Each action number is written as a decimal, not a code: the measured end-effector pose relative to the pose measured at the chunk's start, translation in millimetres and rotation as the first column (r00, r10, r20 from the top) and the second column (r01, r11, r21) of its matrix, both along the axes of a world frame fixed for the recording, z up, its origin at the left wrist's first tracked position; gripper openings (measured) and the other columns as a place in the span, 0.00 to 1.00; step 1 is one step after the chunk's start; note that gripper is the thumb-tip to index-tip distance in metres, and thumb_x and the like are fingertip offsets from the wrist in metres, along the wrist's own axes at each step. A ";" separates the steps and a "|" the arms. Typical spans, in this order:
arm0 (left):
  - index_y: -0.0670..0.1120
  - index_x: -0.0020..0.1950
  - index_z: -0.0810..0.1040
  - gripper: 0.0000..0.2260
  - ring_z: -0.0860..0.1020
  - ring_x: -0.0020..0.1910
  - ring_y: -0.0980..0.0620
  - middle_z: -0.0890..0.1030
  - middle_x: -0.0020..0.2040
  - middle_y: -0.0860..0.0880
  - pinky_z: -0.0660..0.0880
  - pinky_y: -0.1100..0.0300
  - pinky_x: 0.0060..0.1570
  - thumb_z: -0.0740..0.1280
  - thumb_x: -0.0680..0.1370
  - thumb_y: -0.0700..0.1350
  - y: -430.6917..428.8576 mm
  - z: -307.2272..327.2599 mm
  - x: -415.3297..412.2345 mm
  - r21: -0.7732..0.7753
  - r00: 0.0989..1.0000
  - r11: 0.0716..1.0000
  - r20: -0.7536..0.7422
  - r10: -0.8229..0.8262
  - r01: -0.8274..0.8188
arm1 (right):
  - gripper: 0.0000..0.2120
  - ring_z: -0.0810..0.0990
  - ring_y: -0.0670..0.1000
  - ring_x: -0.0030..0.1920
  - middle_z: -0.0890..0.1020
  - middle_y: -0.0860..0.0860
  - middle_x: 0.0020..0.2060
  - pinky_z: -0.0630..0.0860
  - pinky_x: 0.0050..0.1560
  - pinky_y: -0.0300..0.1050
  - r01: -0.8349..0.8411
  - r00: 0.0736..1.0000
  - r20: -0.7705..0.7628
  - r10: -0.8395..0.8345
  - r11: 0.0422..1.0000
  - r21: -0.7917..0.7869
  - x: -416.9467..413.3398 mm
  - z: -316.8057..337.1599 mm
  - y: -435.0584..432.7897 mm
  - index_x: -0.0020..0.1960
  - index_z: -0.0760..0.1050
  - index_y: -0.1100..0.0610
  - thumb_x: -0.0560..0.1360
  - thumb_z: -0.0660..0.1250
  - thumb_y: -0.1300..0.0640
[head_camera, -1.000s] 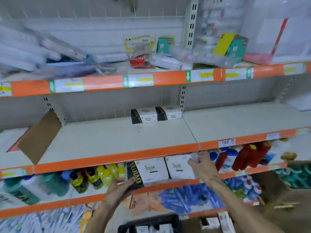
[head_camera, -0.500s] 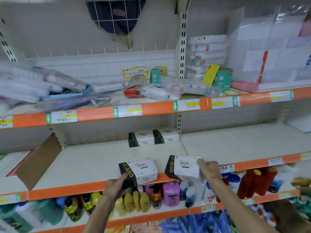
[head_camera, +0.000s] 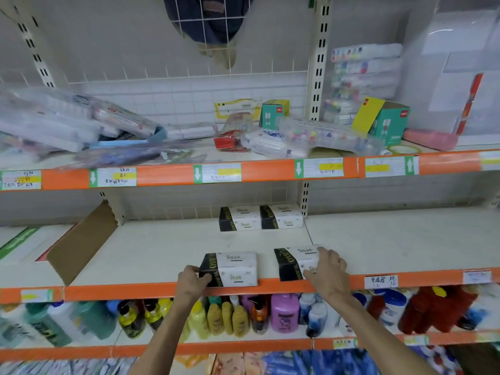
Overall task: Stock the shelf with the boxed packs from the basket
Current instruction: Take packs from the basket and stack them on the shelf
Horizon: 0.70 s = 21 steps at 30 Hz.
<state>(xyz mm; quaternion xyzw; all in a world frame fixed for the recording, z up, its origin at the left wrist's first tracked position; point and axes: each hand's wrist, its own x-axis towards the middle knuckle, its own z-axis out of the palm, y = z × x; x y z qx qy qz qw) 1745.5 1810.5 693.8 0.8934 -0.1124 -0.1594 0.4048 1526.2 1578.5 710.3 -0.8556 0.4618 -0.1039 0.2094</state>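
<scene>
Two white boxed packs with black ends sit at the front edge of the middle shelf (head_camera: 162,247). My left hand (head_camera: 192,282) grips the black end of the left pack (head_camera: 235,269). My right hand (head_camera: 328,272) lies over the right pack (head_camera: 293,262) with its fingers wrapped round the pack's right side. Two more of the same packs (head_camera: 261,217) stand side by side at the back of that shelf. The basket is out of view.
A brown cardboard flap (head_camera: 81,242) leans on the middle shelf at the left. The upper shelf (head_camera: 162,175) holds cluttered stationery packs and green boxes. Bottles (head_camera: 284,312) fill the shelf below. The shelf's right half (head_camera: 392,239) is bare.
Both hands have lifted the two packs from below the shelf's orange edge and set them on the front of the middle shelf. The camera has tilted upward.
</scene>
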 end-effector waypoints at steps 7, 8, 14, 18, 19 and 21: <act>0.37 0.66 0.67 0.25 0.76 0.55 0.40 0.76 0.59 0.38 0.73 0.53 0.53 0.71 0.73 0.43 -14.1 -4.9 -1.4 0.048 0.989 0.995 0.119 -0.089 0.083 | 0.29 0.62 0.59 0.66 0.62 0.57 0.71 0.70 0.64 0.52 -0.192 0.974 -0.138 0.181 0.979 -0.072 8.9 -11.7 -1.3 0.76 0.57 0.50 0.78 0.61 0.48; 0.38 0.67 0.66 0.26 0.76 0.56 0.40 0.75 0.60 0.38 0.72 0.52 0.54 0.71 0.73 0.44 -16.5 -6.1 -2.4 0.045 0.985 0.995 0.144 -0.094 0.088 | 0.29 0.63 0.59 0.66 0.62 0.56 0.71 0.70 0.64 0.52 -0.221 0.965 -0.156 0.209 0.973 -0.066 10.6 -12.4 -2.9 0.76 0.56 0.50 0.78 0.61 0.49; 0.42 0.69 0.65 0.24 0.75 0.57 0.41 0.67 0.64 0.42 0.72 0.51 0.56 0.69 0.75 0.43 -27.0 -10.4 -8.2 0.062 0.929 0.968 0.272 -0.251 0.244 | 0.34 0.52 0.58 0.75 0.52 0.53 0.77 0.60 0.73 0.54 -0.338 0.927 -0.173 0.334 0.941 0.009 20.7 -20.6 -0.5 0.78 0.49 0.50 0.77 0.61 0.56; 0.45 0.74 0.61 0.28 0.77 0.57 0.38 0.60 0.70 0.44 0.74 0.51 0.56 0.66 0.76 0.45 -32.1 -16.0 2.4 0.268 0.864 0.889 0.251 -0.437 0.372 | 0.36 0.41 0.58 0.78 0.43 0.51 0.79 0.52 0.76 0.55 -0.338 0.909 -0.228 0.348 0.937 0.085 30.0 -25.3 -14.4 0.79 0.44 0.48 0.78 0.60 0.58; 0.45 0.76 0.58 0.29 0.76 0.58 0.38 0.58 0.72 0.43 0.74 0.51 0.57 0.65 0.76 0.44 -34.2 -18.0 5.8 0.317 0.844 0.862 0.245 -0.478 0.396 | 0.36 0.41 0.58 0.78 0.43 0.51 0.79 0.52 0.76 0.54 -0.346 0.900 -0.245 0.360 0.933 0.099 33.5 -22.5 -19.7 0.79 0.44 0.48 0.78 0.60 0.58; 0.43 0.77 0.56 0.28 0.73 0.62 0.39 0.58 0.72 0.43 0.73 0.54 0.60 0.60 0.78 0.41 -39.4 -18.9 11.8 0.439 0.784 0.791 0.259 -0.565 0.425 | 0.35 0.42 0.58 0.78 0.44 0.51 0.79 0.52 0.76 0.53 -0.355 0.892 -0.255 0.374 0.927 0.118 40.6 -15.9 -29.9 0.79 0.46 0.49 0.78 0.60 0.59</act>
